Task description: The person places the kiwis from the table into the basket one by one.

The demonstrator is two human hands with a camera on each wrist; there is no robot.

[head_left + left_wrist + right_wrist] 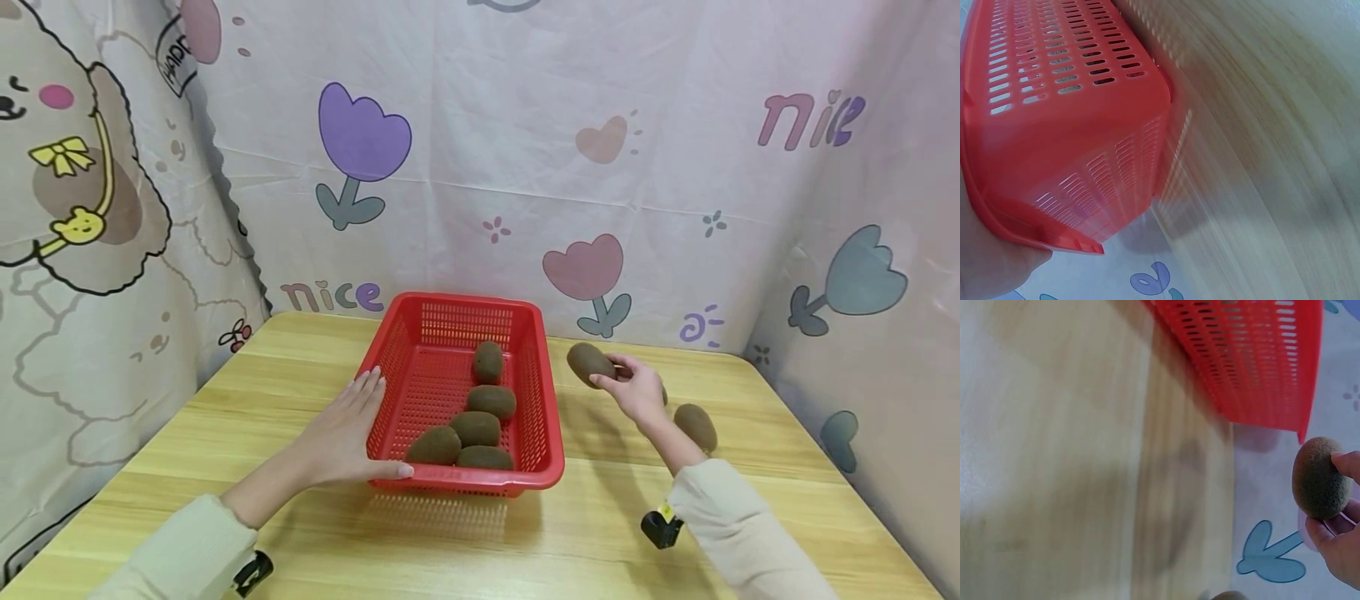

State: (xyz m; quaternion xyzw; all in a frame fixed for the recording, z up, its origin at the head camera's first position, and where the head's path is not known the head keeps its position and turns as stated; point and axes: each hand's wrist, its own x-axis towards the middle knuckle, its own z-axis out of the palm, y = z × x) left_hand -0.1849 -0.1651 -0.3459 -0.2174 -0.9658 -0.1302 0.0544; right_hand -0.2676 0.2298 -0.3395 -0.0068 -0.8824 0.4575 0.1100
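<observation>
Kiwifruit (588, 365), raised above table (592, 525) right of red basket (480, 478); right hand (636, 388) pinching it between thumb and fingers, left hand (341, 433) straight-fingered on rim; likely light, firm, fuzzy, bruisable, best taken gently round middle; head view alone shows five stored fruits (476, 429) inside basket

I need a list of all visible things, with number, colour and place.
Table: one, yellowish wood, lower view
Basket: one, red, on the table
Basket kiwis: five, brown, inside it
Held kiwi: one, brown, right of the basket
Loose kiwis: at least two, brown, further right, one partly hidden
Patterned cloth: number unclear, pale, behind and beside the table
Wrist devices: two, mostly black, lower left and right
Sleeves: two, cream, beside these devices
Left hand: one, on the basket's rim
Right hand: one, pinching the held kiwi
</observation>
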